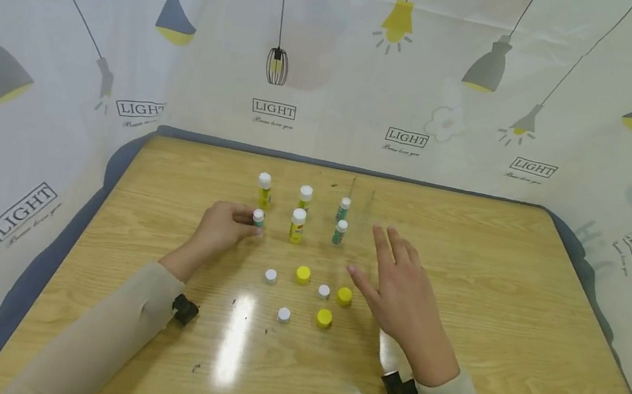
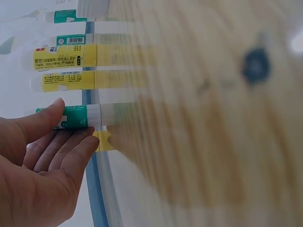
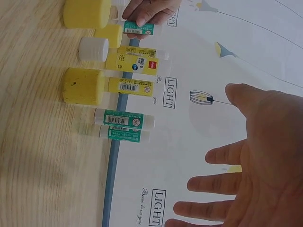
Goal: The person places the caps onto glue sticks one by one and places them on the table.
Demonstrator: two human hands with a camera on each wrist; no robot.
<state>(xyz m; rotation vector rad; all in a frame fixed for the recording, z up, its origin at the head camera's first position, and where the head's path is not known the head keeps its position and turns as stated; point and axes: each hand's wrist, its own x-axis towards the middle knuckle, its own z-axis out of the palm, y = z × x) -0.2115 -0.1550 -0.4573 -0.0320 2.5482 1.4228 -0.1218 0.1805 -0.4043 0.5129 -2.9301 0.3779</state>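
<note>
A green glue stick (image 1: 257, 220) with a white top stands upright at the left of the group. My left hand (image 1: 219, 231) holds it between thumb and fingers; the left wrist view shows the thumb against its green label (image 2: 75, 116). Beside it are three yellow glue sticks (image 1: 296, 229), all upright. Two more green glue sticks (image 1: 339, 234) stand to their right, one behind the other. My right hand (image 1: 403, 295) hovers right of these with fingers spread, holding nothing; its palm (image 3: 270, 156) shows in the right wrist view.
Three yellow caps (image 1: 302, 275) and three white caps (image 1: 284, 315) lie scattered on the wooden table (image 1: 518, 303) in front of the glue sticks. A white curtain (image 1: 346, 61) printed with lamps rises behind the table and along both sides.
</note>
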